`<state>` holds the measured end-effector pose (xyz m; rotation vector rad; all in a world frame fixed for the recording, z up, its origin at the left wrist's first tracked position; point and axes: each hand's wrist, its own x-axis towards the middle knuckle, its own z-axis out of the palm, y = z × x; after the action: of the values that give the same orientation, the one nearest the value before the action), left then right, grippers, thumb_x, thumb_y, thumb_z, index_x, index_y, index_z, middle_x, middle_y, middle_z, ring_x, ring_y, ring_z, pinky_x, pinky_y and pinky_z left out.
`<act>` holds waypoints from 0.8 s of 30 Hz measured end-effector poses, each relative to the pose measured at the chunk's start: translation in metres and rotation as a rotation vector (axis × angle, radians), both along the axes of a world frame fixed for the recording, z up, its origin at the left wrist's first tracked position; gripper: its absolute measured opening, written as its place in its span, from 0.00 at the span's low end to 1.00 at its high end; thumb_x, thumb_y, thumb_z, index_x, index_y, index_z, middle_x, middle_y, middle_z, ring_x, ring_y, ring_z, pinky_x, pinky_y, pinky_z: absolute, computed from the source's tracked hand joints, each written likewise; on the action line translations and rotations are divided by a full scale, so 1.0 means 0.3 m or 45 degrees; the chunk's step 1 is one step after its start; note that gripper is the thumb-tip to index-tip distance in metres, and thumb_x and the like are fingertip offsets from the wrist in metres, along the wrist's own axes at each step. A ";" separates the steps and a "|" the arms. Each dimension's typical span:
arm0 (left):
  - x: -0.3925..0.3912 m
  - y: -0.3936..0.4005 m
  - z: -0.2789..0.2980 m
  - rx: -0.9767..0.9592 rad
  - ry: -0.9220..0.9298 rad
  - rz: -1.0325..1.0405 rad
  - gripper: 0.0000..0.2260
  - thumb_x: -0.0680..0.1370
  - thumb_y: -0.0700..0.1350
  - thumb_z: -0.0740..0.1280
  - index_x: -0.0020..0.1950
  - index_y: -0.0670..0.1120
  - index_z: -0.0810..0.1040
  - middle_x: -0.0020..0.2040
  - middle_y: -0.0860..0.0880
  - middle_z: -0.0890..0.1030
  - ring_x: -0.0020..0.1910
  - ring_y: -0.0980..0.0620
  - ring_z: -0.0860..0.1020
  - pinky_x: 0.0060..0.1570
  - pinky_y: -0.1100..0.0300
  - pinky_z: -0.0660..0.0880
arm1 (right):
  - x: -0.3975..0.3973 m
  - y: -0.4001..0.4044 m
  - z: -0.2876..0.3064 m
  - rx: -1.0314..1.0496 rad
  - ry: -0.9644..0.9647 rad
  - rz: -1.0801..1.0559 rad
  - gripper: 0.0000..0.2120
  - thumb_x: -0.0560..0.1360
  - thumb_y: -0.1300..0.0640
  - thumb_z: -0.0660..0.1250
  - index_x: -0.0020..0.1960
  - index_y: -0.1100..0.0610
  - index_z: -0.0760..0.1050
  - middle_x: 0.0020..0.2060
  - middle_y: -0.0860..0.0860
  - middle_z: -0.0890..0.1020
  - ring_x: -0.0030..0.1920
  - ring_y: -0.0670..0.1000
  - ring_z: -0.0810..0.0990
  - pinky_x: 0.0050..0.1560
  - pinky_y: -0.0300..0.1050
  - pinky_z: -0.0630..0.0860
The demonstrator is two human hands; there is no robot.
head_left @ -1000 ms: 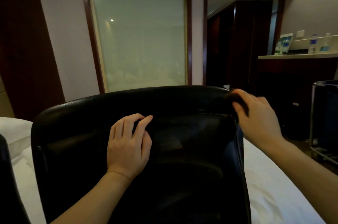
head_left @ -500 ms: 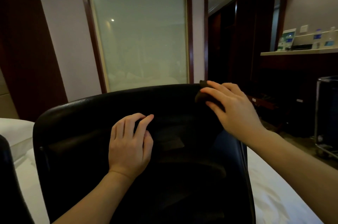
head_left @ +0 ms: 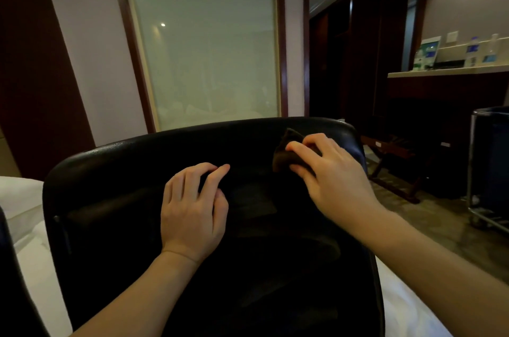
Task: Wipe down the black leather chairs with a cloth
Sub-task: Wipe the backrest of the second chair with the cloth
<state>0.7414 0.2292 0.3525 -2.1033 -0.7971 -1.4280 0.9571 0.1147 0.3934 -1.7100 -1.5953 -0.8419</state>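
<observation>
A glossy black leather chair with a curved backrest (head_left: pixel 143 160) is seen nearest, set against white bedding (head_left: pixel 24 199). The left hand (head_left: pixel 192 210) is rested on the inner face of the backrest, its fingers curled against the leather with nothing held. Further right, a small crumpled dark brown cloth (head_left: pixel 283 155) is pinched by the right hand (head_left: pixel 330 174) and pressed to the backrest just below its top edge. Beyond, a frosted glass panel (head_left: pixel 209 42) is seen.
</observation>
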 end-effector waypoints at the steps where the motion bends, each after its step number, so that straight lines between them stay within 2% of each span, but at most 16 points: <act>1: 0.002 -0.001 0.001 0.004 -0.001 -0.001 0.18 0.81 0.46 0.56 0.64 0.44 0.80 0.59 0.43 0.78 0.59 0.43 0.75 0.63 0.50 0.67 | 0.026 -0.016 -0.008 0.003 -0.029 -0.038 0.20 0.77 0.48 0.61 0.68 0.49 0.71 0.59 0.49 0.74 0.57 0.50 0.74 0.54 0.40 0.68; 5: 0.005 -0.004 -0.001 0.022 0.002 0.005 0.18 0.81 0.46 0.56 0.64 0.44 0.80 0.59 0.43 0.78 0.59 0.43 0.75 0.63 0.49 0.68 | 0.142 -0.108 -0.057 -0.013 0.072 -0.141 0.20 0.77 0.48 0.60 0.68 0.51 0.71 0.57 0.51 0.74 0.56 0.52 0.74 0.50 0.42 0.71; 8: 0.004 -0.004 -0.003 0.021 -0.001 0.011 0.18 0.81 0.46 0.56 0.64 0.44 0.80 0.59 0.43 0.78 0.58 0.43 0.75 0.63 0.50 0.68 | 0.144 -0.111 -0.037 -0.002 0.150 -0.192 0.18 0.78 0.47 0.60 0.66 0.49 0.72 0.55 0.48 0.73 0.53 0.47 0.72 0.48 0.40 0.69; 11: -0.003 0.000 -0.006 0.011 0.000 0.022 0.18 0.81 0.46 0.56 0.64 0.44 0.80 0.59 0.43 0.78 0.58 0.42 0.75 0.63 0.49 0.68 | 0.050 -0.048 0.011 -0.021 0.125 -0.078 0.17 0.78 0.46 0.62 0.66 0.47 0.72 0.54 0.45 0.70 0.52 0.41 0.64 0.50 0.37 0.65; 13: -0.002 0.004 -0.006 -0.004 -0.004 0.007 0.18 0.80 0.46 0.56 0.64 0.44 0.80 0.59 0.43 0.78 0.59 0.43 0.75 0.62 0.49 0.68 | -0.014 -0.006 0.010 -0.039 0.185 0.042 0.17 0.79 0.47 0.62 0.67 0.47 0.71 0.56 0.44 0.69 0.55 0.40 0.63 0.51 0.33 0.63; 15: 0.000 0.005 -0.003 -0.011 -0.012 0.008 0.19 0.81 0.46 0.56 0.65 0.44 0.80 0.59 0.43 0.78 0.59 0.43 0.75 0.62 0.48 0.69 | -0.033 0.013 -0.008 -0.026 0.211 0.081 0.17 0.79 0.48 0.63 0.67 0.47 0.71 0.57 0.45 0.69 0.56 0.41 0.65 0.51 0.31 0.63; 18: 0.008 0.000 -0.002 0.011 -0.017 0.007 0.18 0.81 0.45 0.56 0.64 0.44 0.80 0.59 0.43 0.78 0.58 0.42 0.75 0.62 0.48 0.69 | 0.040 -0.029 -0.045 -0.001 0.118 -0.045 0.18 0.78 0.48 0.60 0.67 0.48 0.70 0.59 0.48 0.70 0.59 0.47 0.69 0.55 0.37 0.66; 21: 0.011 -0.002 -0.003 0.018 -0.023 0.010 0.18 0.81 0.45 0.56 0.64 0.44 0.80 0.59 0.43 0.78 0.58 0.42 0.75 0.62 0.47 0.69 | 0.137 -0.105 -0.093 0.100 0.306 -0.178 0.19 0.78 0.50 0.62 0.68 0.51 0.70 0.59 0.51 0.71 0.60 0.50 0.68 0.54 0.42 0.71; 24: 0.010 0.000 -0.006 0.021 -0.029 0.005 0.18 0.81 0.45 0.56 0.64 0.44 0.80 0.59 0.42 0.78 0.58 0.42 0.75 0.61 0.47 0.69 | 0.151 -0.120 -0.121 0.166 0.478 -0.172 0.19 0.79 0.53 0.64 0.69 0.50 0.70 0.60 0.50 0.71 0.60 0.48 0.68 0.54 0.40 0.69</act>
<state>0.7444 0.2293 0.3507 -2.0760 -0.7946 -1.4538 1.0025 0.0787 0.3570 -1.7729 -1.1622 -0.6258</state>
